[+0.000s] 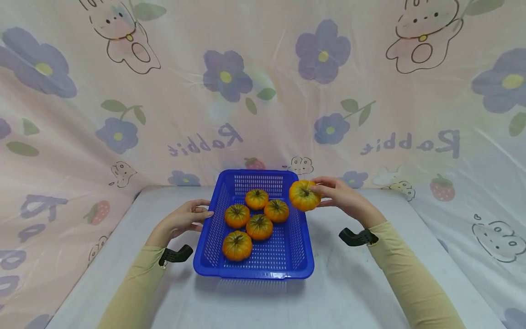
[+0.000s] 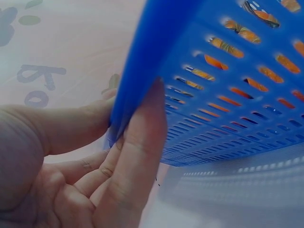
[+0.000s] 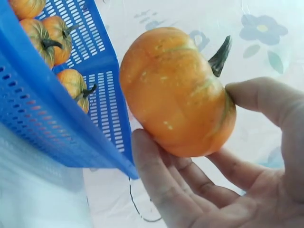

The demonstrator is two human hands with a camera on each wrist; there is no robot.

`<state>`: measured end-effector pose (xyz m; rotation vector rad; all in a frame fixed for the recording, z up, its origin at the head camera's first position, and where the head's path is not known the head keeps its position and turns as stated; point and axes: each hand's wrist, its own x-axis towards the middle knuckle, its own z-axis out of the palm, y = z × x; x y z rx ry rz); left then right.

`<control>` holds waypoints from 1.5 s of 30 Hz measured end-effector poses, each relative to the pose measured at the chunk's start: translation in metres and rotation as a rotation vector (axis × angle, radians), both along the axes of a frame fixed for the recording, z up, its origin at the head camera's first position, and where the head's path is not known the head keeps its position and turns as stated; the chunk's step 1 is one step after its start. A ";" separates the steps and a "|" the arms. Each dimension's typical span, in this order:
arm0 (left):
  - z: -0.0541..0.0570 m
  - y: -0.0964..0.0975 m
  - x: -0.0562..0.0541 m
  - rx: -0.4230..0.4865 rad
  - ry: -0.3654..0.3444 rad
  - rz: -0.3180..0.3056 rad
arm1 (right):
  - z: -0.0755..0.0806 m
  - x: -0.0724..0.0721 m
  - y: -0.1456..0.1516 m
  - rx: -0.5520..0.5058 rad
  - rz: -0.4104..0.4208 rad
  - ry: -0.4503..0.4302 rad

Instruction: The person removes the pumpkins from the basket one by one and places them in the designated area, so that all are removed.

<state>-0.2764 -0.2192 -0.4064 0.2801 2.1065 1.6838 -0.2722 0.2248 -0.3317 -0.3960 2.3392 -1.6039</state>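
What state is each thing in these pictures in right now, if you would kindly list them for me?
Blue basket: upright, open-topped, five pumpkins inside.
Five pumpkins: whole, stems attached.
Held pumpkin: whole, stem attached, raised beside the basket's right rim.
Left hand: holding the basket's left rim.
Right hand: gripping the held pumpkin.
Patterned cloth: hanging, creased.

Five pumpkins (image 1: pixel 259 227) in basket (image 1: pixel 255 273), basket on table (image 1: pixel 349 288)
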 end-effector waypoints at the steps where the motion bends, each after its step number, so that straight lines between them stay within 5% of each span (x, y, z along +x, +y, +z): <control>1: 0.000 0.000 0.000 0.000 0.000 -0.002 | -0.001 0.000 0.003 -0.002 -0.008 -0.003; 11: 0.001 0.000 -0.001 0.002 -0.008 -0.012 | -0.010 -0.003 0.025 -0.039 -0.113 -0.011; 21: -0.002 0.000 -0.002 0.044 -0.036 -0.018 | -0.037 -0.013 0.050 -0.150 -0.256 -0.088; 33: -0.003 -0.005 -0.010 0.102 -0.073 -0.083 | -0.070 -0.024 0.066 -0.197 -0.290 -0.146; 45: -0.004 -0.005 -0.011 0.088 -0.080 -0.079 | -0.091 -0.029 0.068 -0.168 -0.376 -0.192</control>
